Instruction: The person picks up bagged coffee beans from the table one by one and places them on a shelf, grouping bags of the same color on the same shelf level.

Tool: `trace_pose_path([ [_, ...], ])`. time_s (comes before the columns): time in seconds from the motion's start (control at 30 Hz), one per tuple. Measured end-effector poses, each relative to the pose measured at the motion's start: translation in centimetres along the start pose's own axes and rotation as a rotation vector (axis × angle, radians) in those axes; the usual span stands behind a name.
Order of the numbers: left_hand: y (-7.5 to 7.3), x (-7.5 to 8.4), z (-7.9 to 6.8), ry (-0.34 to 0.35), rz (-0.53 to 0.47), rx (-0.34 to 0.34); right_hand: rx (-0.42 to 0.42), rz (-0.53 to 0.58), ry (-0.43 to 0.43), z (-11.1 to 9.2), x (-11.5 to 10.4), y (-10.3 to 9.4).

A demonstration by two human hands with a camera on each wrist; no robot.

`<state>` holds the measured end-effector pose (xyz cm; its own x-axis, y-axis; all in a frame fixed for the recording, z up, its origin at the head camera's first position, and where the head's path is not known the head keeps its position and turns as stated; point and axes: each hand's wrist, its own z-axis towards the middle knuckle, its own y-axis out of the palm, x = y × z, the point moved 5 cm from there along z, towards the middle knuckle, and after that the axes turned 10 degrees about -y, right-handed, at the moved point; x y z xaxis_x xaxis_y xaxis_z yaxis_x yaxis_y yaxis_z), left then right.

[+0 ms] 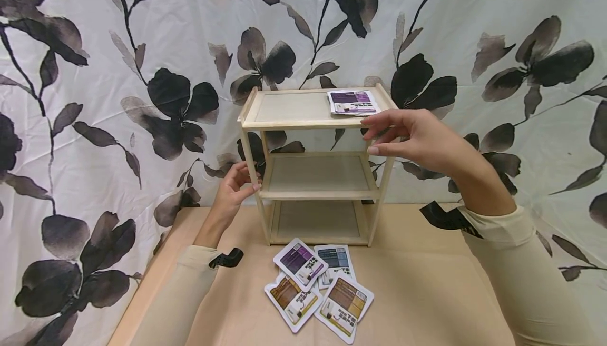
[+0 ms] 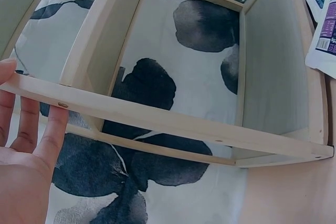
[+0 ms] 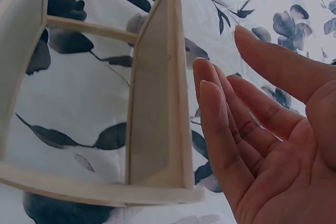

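A small three-tier wooden shelf (image 1: 320,195) stands upright on the table against the patterned cloth. My left hand (image 1: 229,193) holds its left front post, thumb on one side and fingers on the other, as the left wrist view of the hand (image 2: 26,156) also shows. On the right of the top tier lies a white-and-purple packet (image 1: 353,102). My right hand (image 1: 422,138) hovers just in front of the shelf's top right corner, its fingers loosely bent. Nothing sits between the thumb and fingers of this hand (image 3: 273,145) in the right wrist view.
In front of the shelf, several flat packets lie overlapping on the table (image 1: 417,277): a purple one (image 1: 301,264), a blue one (image 1: 335,264), a brown one (image 1: 294,301) and another brown one (image 1: 344,308). A floral cloth (image 1: 189,19) hangs behind.
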<state>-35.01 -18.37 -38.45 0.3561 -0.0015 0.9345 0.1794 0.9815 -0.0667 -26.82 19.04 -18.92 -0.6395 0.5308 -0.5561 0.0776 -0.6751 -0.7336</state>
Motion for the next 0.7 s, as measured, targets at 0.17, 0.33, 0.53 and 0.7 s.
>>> trace_pose_path([
  [0.17, 0.0, -0.1, -0.1, -0.005, 0.004, 0.004, -0.056, 0.089, -0.065, -0.9, 0.1, 1.6],
  [0.33, 0.1, 0.0, -0.1, 0.001, 0.004, 0.009, -0.101, 0.174, -0.088, -1.6, 0.5, 3.3],
  [0.53, 0.1, 0.0, -0.1, 0.004, 0.006, 0.010, -0.117, 0.258, -0.133, -2.1, 1.3, 5.4],
  [0.7, 0.2, 0.0, -0.2, 0.003, -0.004, 0.011, -0.136, 0.330, -0.140, -2.6, 2.2, 7.7],
])
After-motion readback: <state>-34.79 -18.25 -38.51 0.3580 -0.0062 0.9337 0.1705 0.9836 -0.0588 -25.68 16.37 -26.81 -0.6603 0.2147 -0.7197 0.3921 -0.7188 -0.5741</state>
